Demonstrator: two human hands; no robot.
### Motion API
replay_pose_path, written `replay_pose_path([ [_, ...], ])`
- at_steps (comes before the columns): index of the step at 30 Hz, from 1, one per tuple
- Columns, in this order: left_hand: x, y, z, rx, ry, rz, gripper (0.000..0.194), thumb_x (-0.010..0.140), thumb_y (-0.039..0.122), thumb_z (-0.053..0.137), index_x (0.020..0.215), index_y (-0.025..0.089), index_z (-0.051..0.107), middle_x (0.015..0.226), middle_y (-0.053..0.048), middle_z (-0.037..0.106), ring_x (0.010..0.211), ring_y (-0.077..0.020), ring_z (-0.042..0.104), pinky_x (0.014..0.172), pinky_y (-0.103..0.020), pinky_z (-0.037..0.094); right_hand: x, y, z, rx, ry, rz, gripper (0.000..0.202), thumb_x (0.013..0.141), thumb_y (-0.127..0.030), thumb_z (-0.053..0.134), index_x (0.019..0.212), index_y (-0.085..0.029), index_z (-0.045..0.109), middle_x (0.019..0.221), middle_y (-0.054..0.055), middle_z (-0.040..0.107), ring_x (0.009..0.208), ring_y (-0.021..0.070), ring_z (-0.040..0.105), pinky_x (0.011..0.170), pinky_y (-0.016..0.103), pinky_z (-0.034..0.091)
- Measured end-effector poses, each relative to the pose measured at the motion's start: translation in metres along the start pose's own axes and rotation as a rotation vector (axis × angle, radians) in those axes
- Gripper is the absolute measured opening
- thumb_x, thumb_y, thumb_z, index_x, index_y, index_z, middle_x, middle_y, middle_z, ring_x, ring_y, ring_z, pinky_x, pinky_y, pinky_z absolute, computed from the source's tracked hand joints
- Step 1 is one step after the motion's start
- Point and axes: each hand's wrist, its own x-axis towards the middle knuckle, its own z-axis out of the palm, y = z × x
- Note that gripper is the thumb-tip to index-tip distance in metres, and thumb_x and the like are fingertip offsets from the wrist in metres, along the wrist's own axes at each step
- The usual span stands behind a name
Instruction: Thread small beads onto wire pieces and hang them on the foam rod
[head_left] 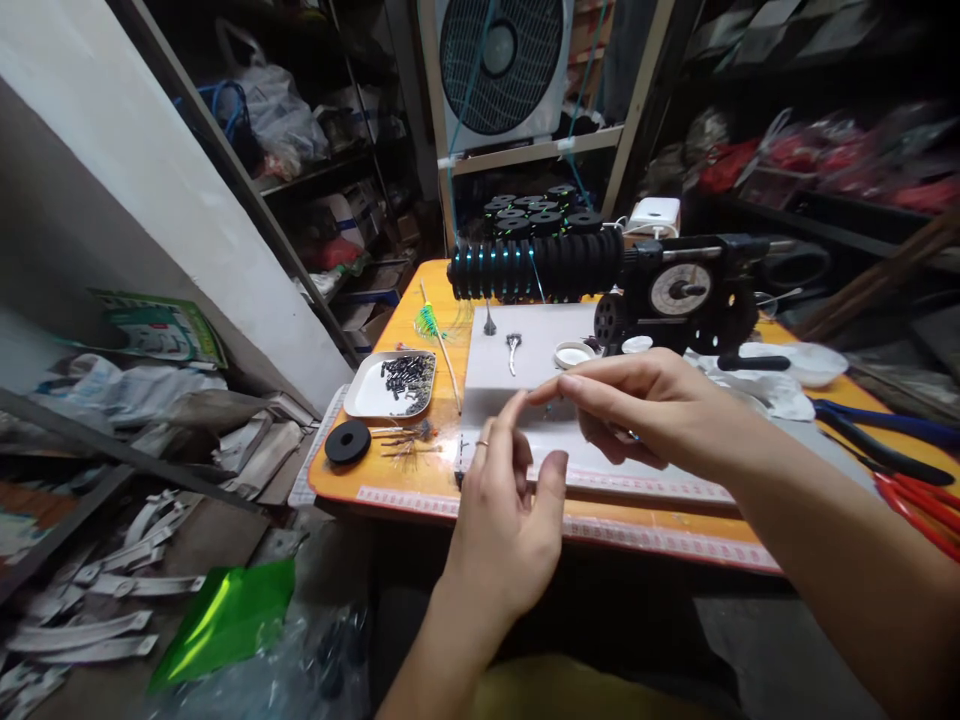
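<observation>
Head view: right hand comes in from the right, palm down, fingers bent; its tips meet the raised fingertips of the left hand, left thumb spread apart. Can't tell if anything thin is pinched there. Flat pale-grey board lies below both. Black ribbed roller with teal thread sits beyond, long axis left-right; right hand looks nearer.

Can see orange table bearing white tray at nine o'clock, black disc at eight, grey board central, blue-and-black pliers at three
</observation>
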Motion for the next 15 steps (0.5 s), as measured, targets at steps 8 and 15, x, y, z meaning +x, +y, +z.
replay_pose_path([
  [8, 0.027, 0.001, 0.009, -0.523, -0.154, -0.019, 0.035, 0.103, 0.034, 0.035, 0.101, 0.015, 0.064, 0.089, -0.008, 0.066, 0.084, -0.0187, 0.062, 0.079, -0.031, 0.047, -0.003, -0.004, -0.001, 0.049, 0.049, 0.033, 0.047, 0.092, -0.049, 0.056, 0.121, -0.014, 0.069, 0.048, -0.003, 0.052, 0.037, 0.0051, 0.038, 0.031, 0.016, 0.023],
  [15, 0.028, -0.006, 0.006, -0.647, -0.184, -0.125, 0.035, 0.099, 0.042, 0.042, 0.096, 0.014, 0.062, 0.054, 0.005, 0.051, 0.042, -0.0072, 0.042, 0.044, -0.019, 0.035, 0.001, 0.008, -0.004, 0.208, -0.029, 0.136, 0.055, 0.092, -0.050, 0.057, 0.130, -0.011, 0.061, 0.039, -0.007, 0.044, 0.032, 0.0033, 0.026, 0.031, 0.015, 0.020],
])
